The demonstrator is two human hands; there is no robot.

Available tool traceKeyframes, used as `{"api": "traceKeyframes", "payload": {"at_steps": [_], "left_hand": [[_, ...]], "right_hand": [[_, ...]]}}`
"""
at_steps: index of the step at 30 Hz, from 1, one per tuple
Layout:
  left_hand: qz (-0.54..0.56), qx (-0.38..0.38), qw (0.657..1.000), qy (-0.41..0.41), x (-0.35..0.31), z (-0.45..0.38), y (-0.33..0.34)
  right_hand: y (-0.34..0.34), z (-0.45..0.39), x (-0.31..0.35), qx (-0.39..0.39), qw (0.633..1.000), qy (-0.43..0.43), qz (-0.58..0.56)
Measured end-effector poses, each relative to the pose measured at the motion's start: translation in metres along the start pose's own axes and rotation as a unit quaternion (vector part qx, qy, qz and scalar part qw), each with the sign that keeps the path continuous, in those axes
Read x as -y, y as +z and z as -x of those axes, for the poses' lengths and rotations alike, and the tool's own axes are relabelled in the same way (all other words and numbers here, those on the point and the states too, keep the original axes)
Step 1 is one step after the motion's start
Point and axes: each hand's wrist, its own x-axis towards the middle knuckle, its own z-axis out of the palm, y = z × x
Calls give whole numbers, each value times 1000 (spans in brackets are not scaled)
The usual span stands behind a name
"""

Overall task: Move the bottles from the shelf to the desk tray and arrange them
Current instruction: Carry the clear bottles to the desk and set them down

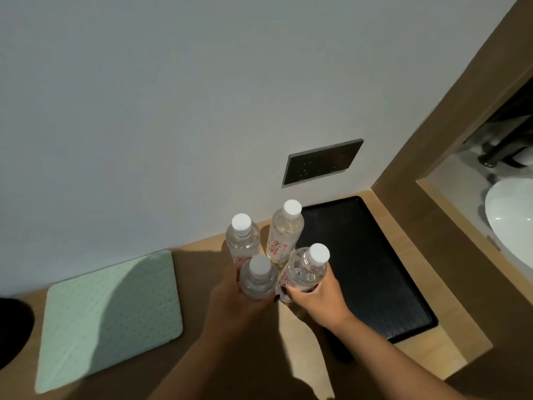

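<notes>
Bottles [284, 235], four clear white-capped ones, clustered upright above the bench [202, 249] near its back edge, left hand [230, 295] gripping two, right hand [317, 298] gripping two, beside black tray [375, 269].

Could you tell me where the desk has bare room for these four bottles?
The black tray, between wall and wooden side panel, is bare. Desk between green mat and tray is crowded by both hands' bottles.
</notes>
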Motion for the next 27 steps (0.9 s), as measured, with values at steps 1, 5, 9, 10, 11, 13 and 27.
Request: {"api": "traceKeyframes", "payload": {"at_steps": [1,5,9,10,11,13,27], "left_hand": [[4,-3,1000,1,2,1,1],[5,6,1000,-12,8,5,4],[-16,17,1000,-7,3,6,3],[-22,20,1000,1,0,7,2],[-27,22,999,11,-4,8,0],[-51,4,998,22,-9,12,-4],[-118,-45,976,179,-60,35,-16]], "right_hand": [[2,-1,-1,2,1000,0,1],[7,-2,-1,-3,1000,-2,-3],[6,0,2,4,1000,4,3],[5,1,4,9,1000,5,10],[4,3,6,11,1000,4,15],[0,11,12,-5,1000,-3,17],[-62,80,38,-137,955,-149,218]]}}
